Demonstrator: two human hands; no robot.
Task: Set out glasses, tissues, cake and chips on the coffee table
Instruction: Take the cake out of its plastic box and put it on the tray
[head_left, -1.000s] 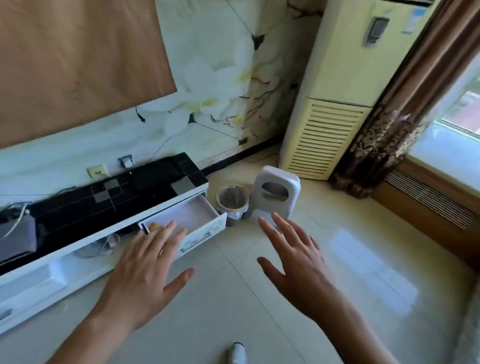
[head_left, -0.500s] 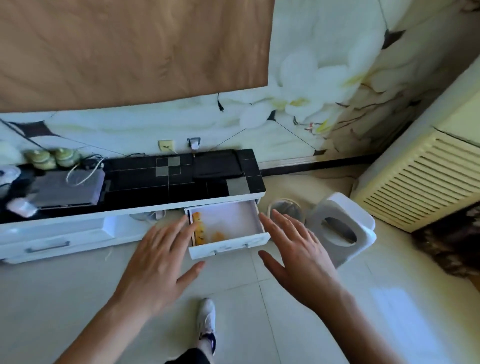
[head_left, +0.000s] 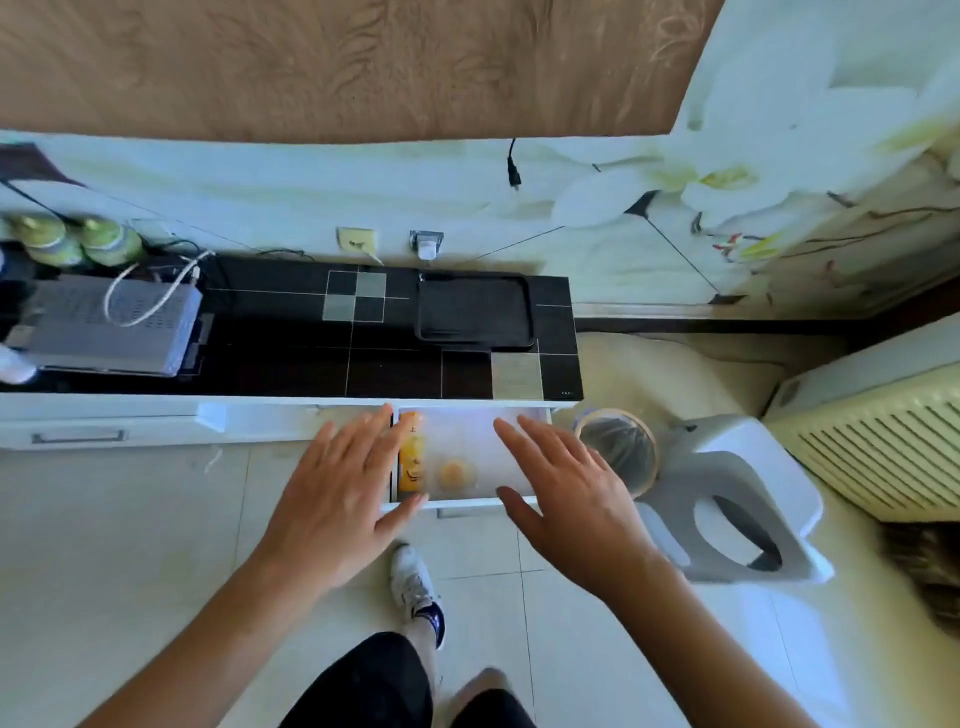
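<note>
An open white drawer (head_left: 467, 502) sticks out of a low TV cabinet below me. Inside it a yellow chips packet (head_left: 410, 460) lies along the left side, and a small round cake in clear wrapping (head_left: 453, 474) sits beside it. My left hand (head_left: 340, 491) hovers flat with spread fingers over the drawer's left edge and holds nothing. On the other side my right hand (head_left: 566, 491) is spread over the drawer's right part, also empty. No glasses or tissues show.
The cabinet's black tiled top (head_left: 291, 338) carries a black tray (head_left: 475, 309), a grey set-top box (head_left: 111, 325) with a cable and two green jars (head_left: 78, 239). Right of the drawer stand a small bin (head_left: 621, 452), a white stool (head_left: 737, 499) and a floor air conditioner (head_left: 878, 441).
I have stepped up to the cabinet and looked down, so the open drawer now lies straight below my hands. Both hands stayed open and came over the drawer.
</note>
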